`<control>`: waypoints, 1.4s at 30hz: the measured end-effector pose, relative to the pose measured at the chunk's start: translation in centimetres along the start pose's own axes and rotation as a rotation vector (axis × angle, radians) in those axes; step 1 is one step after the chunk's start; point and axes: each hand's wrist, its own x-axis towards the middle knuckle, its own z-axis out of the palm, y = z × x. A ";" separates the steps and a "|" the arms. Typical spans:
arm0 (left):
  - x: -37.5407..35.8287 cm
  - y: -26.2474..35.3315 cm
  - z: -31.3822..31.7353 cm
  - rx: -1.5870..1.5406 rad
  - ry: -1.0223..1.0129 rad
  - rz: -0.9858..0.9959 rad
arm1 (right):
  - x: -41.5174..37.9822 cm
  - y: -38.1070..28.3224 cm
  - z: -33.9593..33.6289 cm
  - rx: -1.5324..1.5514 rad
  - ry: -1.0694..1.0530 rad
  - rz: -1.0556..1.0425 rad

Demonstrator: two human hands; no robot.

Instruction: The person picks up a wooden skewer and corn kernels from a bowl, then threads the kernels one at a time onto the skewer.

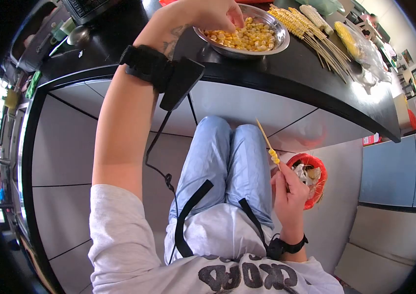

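Note:
My left hand [222, 14] reaches over the rim into a steel bowl [282, 41] on the dark counter. Its fingers are bent together, with the tips at the loose yellow corn kernels [254, 36] inside. I cannot make out what lies between the fingertips. Low on the right, beside my knee, my right hand [289, 188] is closed round a thin wooden skewer [263, 131]. Several corn kernels [273, 156] are threaded on the skewer just above my fingers, and its bare upper end points up and to the left.
Corn-loaded skewers [291, 22] lie right of the bowl, beside a bare cob [316, 18] and a bagged corn cob [347, 39]. A red-lined bin [322, 179] stands below my right hand. A ladle [78, 36] rests at the counter's left. A cable [155, 166] hangs from my left wrist.

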 end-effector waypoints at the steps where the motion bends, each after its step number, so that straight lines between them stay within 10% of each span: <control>1: 0.6 -0.7 0.6 0.007 0.030 0.017 | 0.0 0.0 0.0 -0.004 -0.004 -0.004; 20: 1.0 -0.7 1.1 -0.118 0.277 0.051 | -0.4 0.6 0.1 -0.018 0.032 -0.038; 30: -2.6 1.3 -2.2 0.028 -0.131 -0.060 | 0.2 0.1 0.4 0.000 -0.021 -0.006; 42: -2.2 1.3 -0.9 0.093 -0.091 -0.079 | 0.2 -0.3 0.4 -0.024 -0.014 -0.042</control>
